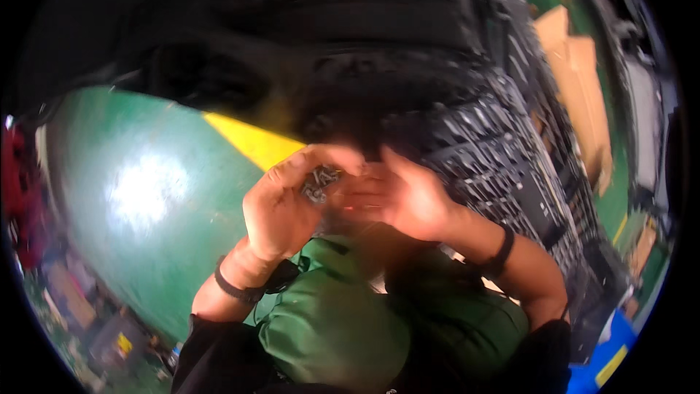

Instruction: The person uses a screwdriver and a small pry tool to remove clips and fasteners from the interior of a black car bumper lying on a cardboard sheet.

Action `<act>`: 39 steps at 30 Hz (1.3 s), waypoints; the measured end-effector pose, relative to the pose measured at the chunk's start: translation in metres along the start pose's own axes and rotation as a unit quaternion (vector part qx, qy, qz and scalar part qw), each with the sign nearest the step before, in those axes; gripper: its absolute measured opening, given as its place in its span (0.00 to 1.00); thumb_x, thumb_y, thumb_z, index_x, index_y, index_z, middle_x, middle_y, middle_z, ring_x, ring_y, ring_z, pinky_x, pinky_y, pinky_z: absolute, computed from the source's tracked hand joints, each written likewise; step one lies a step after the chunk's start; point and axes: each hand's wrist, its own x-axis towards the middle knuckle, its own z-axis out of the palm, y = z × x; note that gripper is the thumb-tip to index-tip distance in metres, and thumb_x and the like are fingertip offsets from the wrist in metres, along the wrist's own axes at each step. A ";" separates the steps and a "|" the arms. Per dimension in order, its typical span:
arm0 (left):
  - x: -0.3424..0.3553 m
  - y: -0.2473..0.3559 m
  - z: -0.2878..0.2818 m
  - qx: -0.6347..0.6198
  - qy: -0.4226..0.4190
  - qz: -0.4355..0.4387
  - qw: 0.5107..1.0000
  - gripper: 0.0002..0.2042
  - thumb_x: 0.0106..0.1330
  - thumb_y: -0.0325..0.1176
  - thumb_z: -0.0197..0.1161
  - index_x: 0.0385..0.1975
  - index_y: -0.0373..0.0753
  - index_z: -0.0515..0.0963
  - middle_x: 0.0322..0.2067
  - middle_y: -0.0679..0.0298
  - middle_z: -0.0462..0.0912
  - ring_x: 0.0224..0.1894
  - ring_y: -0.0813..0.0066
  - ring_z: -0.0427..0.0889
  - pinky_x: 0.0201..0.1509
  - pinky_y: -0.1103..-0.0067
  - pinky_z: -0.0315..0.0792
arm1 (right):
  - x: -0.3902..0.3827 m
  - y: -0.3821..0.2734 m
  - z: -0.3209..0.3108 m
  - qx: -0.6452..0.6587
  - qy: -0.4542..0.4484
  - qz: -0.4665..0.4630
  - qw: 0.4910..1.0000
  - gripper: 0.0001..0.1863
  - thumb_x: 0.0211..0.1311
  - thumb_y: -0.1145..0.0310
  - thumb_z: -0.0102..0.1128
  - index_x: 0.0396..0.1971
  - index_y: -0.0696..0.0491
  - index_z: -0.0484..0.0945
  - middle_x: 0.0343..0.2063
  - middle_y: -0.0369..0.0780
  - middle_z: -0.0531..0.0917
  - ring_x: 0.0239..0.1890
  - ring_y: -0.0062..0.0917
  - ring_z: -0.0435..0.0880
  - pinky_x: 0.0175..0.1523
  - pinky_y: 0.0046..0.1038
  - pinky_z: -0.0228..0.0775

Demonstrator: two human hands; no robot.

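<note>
My left hand [281, 204] is cupped, fingers curled round a small cluster of silvery metal pieces [319, 184], likely screws or fasteners. Beside it, my right hand [401, 197] is held open with the palm up and fingers bent toward the metal pieces; its fingers are blurred. Both hands are over my green trousers [328, 328], near a dark ribbed plastic part [470, 146] and a larger black structure [335, 14].
Green floor [124, 248] with a yellow painted area [255, 138] lies at left. Flattened cardboard [580, 102] is at upper right, boxes and clutter [102, 335] at lower left, a red object [22, 197] at far left, and a blue object [605, 350] at lower right.
</note>
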 end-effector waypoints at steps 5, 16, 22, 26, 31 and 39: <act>0.052 -0.025 0.035 0.552 -0.177 0.263 0.772 0.18 0.76 0.39 0.51 0.46 0.30 0.82 0.46 0.48 0.82 0.52 0.51 0.80 0.59 0.67 0.71 | 0.011 -0.005 0.001 0.112 -0.065 -0.141 0.981 0.25 0.79 0.52 0.41 0.51 0.57 0.80 0.48 0.41 0.84 0.53 0.32 0.81 0.63 0.36 0.70; 0.095 -0.101 0.187 0.574 -0.487 0.412 0.514 0.26 0.61 0.32 0.63 0.60 0.32 0.69 0.55 0.46 0.75 0.58 0.40 0.73 0.67 0.55 0.64 | -0.146 -0.012 -0.062 0.130 0.003 -0.495 0.859 0.14 0.71 0.63 0.49 0.39 0.56 0.81 0.39 0.41 0.84 0.44 0.32 0.85 0.50 0.32 0.77; 0.110 -0.134 0.276 0.516 -0.581 0.349 0.523 0.22 0.67 0.36 0.63 0.57 0.32 0.71 0.55 0.47 0.76 0.58 0.45 0.74 0.66 0.60 0.66 | -0.237 -0.001 -0.086 0.143 0.208 -0.613 0.748 0.11 0.72 0.68 0.50 0.32 0.59 0.77 0.26 0.39 0.76 0.20 0.23 0.69 0.20 0.23 0.57; 0.107 -0.165 0.281 0.522 -0.587 0.300 0.541 0.24 0.66 0.36 0.65 0.58 0.32 0.70 0.56 0.45 0.76 0.59 0.44 0.74 0.65 0.59 0.67 | -0.293 0.018 -0.120 0.101 0.325 -0.579 0.741 0.13 0.74 0.64 0.54 0.29 0.57 0.75 0.22 0.35 0.73 0.17 0.17 0.65 0.16 0.19 0.48; 0.099 -0.203 0.257 0.665 -0.589 0.244 0.389 0.31 0.61 0.38 0.70 0.61 0.29 0.67 0.61 0.43 0.72 0.63 0.40 0.71 0.68 0.57 0.66 | -0.327 0.048 -0.171 0.089 0.328 -0.555 0.759 0.15 0.73 0.63 0.58 0.29 0.58 0.77 0.22 0.34 0.72 0.17 0.16 0.65 0.15 0.18 0.50; 0.089 -0.283 0.305 0.786 -0.585 0.092 0.177 0.37 0.64 0.40 0.69 0.68 0.27 0.61 0.69 0.44 0.62 0.70 0.41 0.64 0.74 0.60 0.60 | -0.392 0.145 -0.308 0.233 0.307 -0.659 0.645 0.12 0.75 0.66 0.56 0.34 0.59 0.80 0.25 0.35 0.76 0.23 0.18 0.73 0.19 0.19 0.60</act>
